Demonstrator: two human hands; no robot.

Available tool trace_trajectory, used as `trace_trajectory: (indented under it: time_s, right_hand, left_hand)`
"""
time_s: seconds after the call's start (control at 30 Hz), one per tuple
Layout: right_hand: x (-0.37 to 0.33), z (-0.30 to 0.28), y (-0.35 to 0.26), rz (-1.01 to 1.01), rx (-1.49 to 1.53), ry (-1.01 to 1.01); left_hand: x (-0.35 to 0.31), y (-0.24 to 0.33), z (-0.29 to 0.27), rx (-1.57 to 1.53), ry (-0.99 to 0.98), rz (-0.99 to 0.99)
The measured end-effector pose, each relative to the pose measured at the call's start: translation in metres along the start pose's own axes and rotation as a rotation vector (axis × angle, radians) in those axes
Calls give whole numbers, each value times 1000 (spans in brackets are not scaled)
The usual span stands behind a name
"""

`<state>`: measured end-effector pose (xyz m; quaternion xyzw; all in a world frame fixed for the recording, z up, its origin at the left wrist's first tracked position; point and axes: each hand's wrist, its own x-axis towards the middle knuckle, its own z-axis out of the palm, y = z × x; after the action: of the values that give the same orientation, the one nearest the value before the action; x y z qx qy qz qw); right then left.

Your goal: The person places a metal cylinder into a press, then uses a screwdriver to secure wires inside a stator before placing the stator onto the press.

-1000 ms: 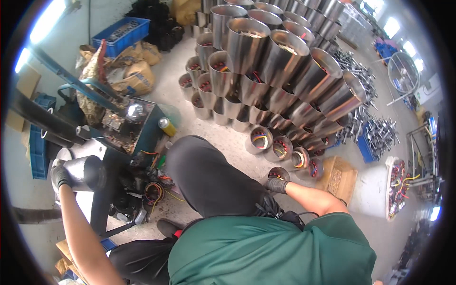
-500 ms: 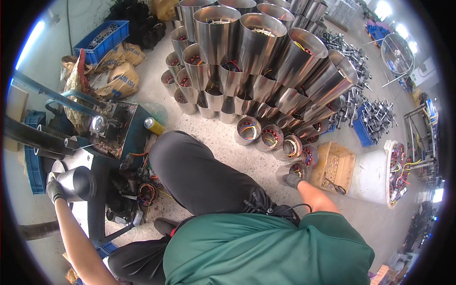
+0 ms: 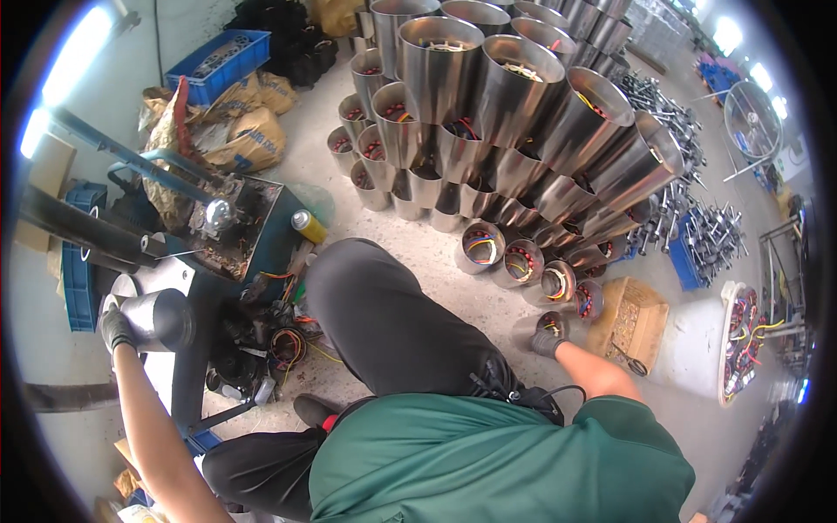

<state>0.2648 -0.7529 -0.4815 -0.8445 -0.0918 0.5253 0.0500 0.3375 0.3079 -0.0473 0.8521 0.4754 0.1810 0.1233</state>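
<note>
My left hand, in a grey glove, is closed on the near end of a bare metal cylinder. That cylinder lies on its side on the pale top of a bench machine, its round dark end facing right. Out to the right, my gloved right hand grips the rim of a short metal cylinder standing on the floor, with coloured wires inside. My fingertips there are partly hidden at its mouth. Beside it stand similar cylinders holding red windings and wires.
Tall stacks of metal cylinders rise ahead. At right are a wooden box with scissors and a white tub of wound parts. A yellow can stands beside the machine. Sacks and a blue crate lie far left.
The whole view has shifted slightly, with the surroundings now farther right in the picture. Both hands stay at their same cylinders.
</note>
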Motion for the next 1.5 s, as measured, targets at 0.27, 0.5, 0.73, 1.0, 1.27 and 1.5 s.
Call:
trace_trajectory:
  time_s: [0.27, 0.5, 0.73, 1.0, 1.27, 1.5]
  right_hand:
    - [34, -127, -183, -328, -164, 83]
    - [64, -248, -294, -319, -400, 168]
    - [71, -298, -280, -193, -293, 279]
    - [71, -307, -282, -268, -388, 497]
    - [-39, -418, -351, -826, 45, 688]
    - [-209, -412, -589, -1361, -272, 649]
  left_hand:
    - [-37, 34, -10, 51, 14, -18]
    - [-47, 21, -25, -34, 25, -56]
    - [-49, 37, -10, 80, 101, -35]
    - [-78, 33, -13, -175, 307, 56]
    - [-133, 39, 9, -512, 411, 262]
    - [-178, 7, -5, -707, 343, 132]
